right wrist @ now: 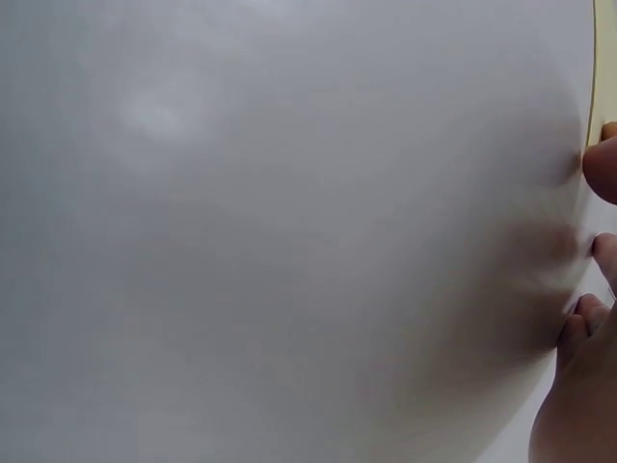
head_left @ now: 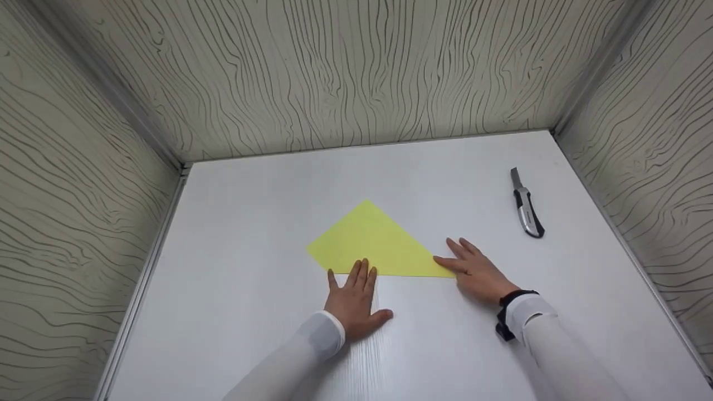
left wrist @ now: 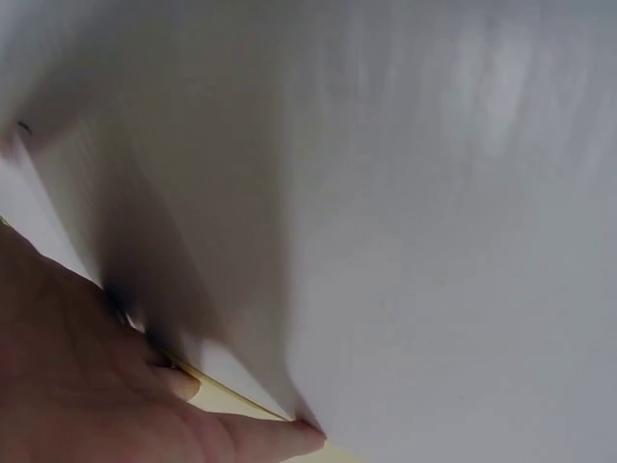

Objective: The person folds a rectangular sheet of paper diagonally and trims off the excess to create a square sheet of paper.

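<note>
A sheet of yellow paper (head_left: 373, 236) lies flat on the white table, one corner pointing away and a long straight edge facing me. My left hand (head_left: 356, 303) is spread palm down at that near edge, middle fingertips on the paper and thumb out to the side over the table. At the paper's right corner is my right hand (head_left: 480, 275), with one finger laid across the tip and two others extended on the tabletop beyond it. In the left wrist view, the paper's edge (left wrist: 231, 391) passes beside the fingers. Only part of the right hand (right wrist: 578, 386) shows in the right wrist view.
A utility knife (head_left: 527, 209) with its blade out lies on the table to the right, beyond my right hand. Wood-grain patterned panels (head_left: 345, 72) stand behind the white table (head_left: 250, 200) and along both sides. A black strap (head_left: 509, 306) circles my right wrist.
</note>
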`<act>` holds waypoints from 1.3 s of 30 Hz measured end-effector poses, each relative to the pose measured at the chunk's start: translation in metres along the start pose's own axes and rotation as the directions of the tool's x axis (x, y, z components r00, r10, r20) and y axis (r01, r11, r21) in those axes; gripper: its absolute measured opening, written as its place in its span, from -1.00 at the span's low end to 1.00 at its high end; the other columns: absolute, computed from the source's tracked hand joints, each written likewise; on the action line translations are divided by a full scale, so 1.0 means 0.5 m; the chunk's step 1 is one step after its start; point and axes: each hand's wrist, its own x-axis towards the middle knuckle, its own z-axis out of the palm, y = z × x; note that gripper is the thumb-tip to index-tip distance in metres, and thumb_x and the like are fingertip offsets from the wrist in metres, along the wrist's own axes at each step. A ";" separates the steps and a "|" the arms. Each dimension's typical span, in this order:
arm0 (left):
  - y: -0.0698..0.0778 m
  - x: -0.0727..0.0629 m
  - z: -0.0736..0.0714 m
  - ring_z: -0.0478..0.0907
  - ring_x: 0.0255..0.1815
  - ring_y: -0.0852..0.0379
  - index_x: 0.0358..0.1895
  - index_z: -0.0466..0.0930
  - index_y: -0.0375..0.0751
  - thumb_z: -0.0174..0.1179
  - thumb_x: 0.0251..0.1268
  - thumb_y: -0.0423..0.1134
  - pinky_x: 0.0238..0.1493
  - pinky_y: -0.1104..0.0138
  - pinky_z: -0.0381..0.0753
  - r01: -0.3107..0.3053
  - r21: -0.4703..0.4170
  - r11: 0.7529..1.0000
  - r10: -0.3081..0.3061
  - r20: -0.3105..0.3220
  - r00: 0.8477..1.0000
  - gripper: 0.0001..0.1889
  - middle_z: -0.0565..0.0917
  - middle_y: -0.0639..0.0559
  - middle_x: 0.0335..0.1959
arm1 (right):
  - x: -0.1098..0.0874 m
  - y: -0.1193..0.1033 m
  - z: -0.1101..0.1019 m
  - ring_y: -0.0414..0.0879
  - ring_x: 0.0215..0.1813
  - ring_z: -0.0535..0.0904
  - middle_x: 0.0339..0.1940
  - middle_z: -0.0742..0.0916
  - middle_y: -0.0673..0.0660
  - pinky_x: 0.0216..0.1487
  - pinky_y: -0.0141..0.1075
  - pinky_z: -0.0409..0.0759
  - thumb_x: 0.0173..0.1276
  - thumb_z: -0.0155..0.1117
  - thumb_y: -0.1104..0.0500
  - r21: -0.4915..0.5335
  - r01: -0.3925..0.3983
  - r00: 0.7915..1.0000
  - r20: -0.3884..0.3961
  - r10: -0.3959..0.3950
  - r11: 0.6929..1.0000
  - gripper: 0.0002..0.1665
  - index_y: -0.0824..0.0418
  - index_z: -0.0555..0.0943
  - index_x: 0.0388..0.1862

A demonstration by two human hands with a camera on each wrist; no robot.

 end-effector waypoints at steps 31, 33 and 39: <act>-0.043 -0.008 -0.010 -0.05 0.64 -0.27 0.65 0.12 0.01 -0.19 0.51 0.39 0.57 -0.04 0.07 0.053 -0.188 0.981 -0.051 0.015 0.999 -0.19 0.03 -0.41 0.62 | 0.006 -0.053 0.003 0.31 0.57 0.19 0.54 0.42 0.28 0.49 0.26 0.18 0.53 0.15 0.06 -0.140 0.013 0.989 -0.144 -0.033 0.990 -0.59 0.08 0.70 0.25; -0.044 -0.006 -0.011 -0.05 0.64 -0.27 0.65 0.12 0.00 -0.19 0.51 0.39 0.57 -0.04 0.07 0.048 -0.185 0.982 -0.046 0.014 0.999 -0.18 0.03 -0.41 0.61 | 0.009 -0.062 0.002 0.32 0.53 0.26 0.50 0.46 0.30 0.46 0.25 0.23 0.52 0.16 0.07 -0.166 0.008 0.989 -0.147 -0.032 0.986 -0.60 0.12 0.71 0.22; -0.048 0.000 -0.011 -0.06 0.64 -0.27 0.65 0.11 0.00 -0.17 0.50 0.40 0.57 -0.04 0.05 0.031 -0.186 0.982 -0.027 0.026 0.999 -0.17 0.00 -0.40 0.62 | 0.019 -0.079 0.002 0.30 0.44 0.39 0.39 0.56 0.32 0.42 0.19 0.34 0.47 0.21 0.09 -0.176 0.001 0.987 -0.160 -0.029 0.984 -0.65 0.22 0.74 0.07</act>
